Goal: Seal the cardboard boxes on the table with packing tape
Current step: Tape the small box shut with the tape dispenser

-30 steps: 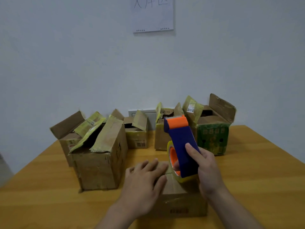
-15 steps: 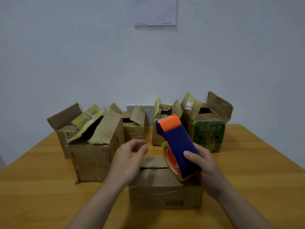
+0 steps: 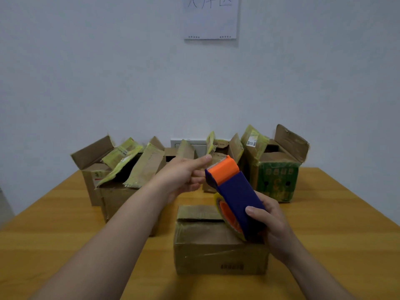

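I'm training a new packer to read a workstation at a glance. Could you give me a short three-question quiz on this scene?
1. True or false: the right hand grips the blue-and-orange tape dispenser.
2. Where does the green-printed box stand in the back row? A) far left B) middle C) far right
3. Are the top flaps of the nearest cardboard box standing up or folded down?
Key: 1 true; 2 C; 3 folded down.
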A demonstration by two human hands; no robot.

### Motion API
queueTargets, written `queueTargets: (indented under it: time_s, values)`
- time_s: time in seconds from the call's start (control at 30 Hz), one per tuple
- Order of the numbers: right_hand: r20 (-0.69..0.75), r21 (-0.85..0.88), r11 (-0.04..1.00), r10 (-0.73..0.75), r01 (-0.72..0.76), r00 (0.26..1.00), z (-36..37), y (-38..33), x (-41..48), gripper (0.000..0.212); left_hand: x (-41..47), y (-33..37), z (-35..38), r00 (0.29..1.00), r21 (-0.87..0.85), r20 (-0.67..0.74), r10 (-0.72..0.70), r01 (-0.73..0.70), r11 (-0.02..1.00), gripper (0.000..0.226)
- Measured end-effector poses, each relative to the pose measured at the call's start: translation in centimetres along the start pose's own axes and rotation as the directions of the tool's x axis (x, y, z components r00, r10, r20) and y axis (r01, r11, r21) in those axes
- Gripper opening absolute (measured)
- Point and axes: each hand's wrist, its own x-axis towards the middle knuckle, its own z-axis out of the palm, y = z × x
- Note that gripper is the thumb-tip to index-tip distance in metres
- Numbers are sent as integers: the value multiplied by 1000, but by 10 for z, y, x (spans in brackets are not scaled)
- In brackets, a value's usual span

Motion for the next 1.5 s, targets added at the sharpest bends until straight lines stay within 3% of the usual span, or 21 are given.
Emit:
queueTargets:
  time_s: [0.1,0.23,0.47,0.53,0.63,0.8,0.9,1.0,1.13,1.27,1.4,1.5]
  values:
    - [12,-5,1000,-4,4,1000,-2,1,0,39,4,-8,-5,995,-110,90,-34,44,993,20]
    - [11,1,1000,6,-6,1000,-4,1,0,37,5,-11,-7,994,-132,86,-61,72,989,6]
    - [47,7,1000,10,-10,999,-4,0,4,42,1,-6,3,966,-97,203,-157,179,979,38]
    - [55,-5,1000,6,-6,998,-4,1,6,44,0,-5,3,962,-141,236,-140,176,974,32]
    - [63,-16,1000,8,-7,998,-3,0,6,38,5,-5,0,984,-211,160,-78,112,971,17]
    - [-10,-52,999,15,-16,1000,0,0,4,30,12,-17,-8,995,-245,92,-34,55,968,25]
    - [-73,-104,993,38,-45,997,3,2,4,44,11,-30,-10,999,-343,0,-32,30,939,15]
    - [-58,-146,987,62,-70,996,4,0,6,68,8,-48,-9,989,-478,-143,-27,-45,877,21]
    - [-67,-123,989,75,-83,995,6,-2,12,61,1,-69,-6,969,-560,-246,-35,-112,821,29]
    - [-149,8,998,66,-65,987,2,-10,17,50,-8,-75,-6,946,-491,-323,7,-173,854,27]
    - [-150,-55,996,67,-76,986,-9,-25,22,40,-18,-79,-1,935,-300,-348,70,-181,936,28]
    - [-133,-104,988,103,-117,986,-14,-28,24,33,-24,-86,3,941,-260,-335,58,-151,954,32]
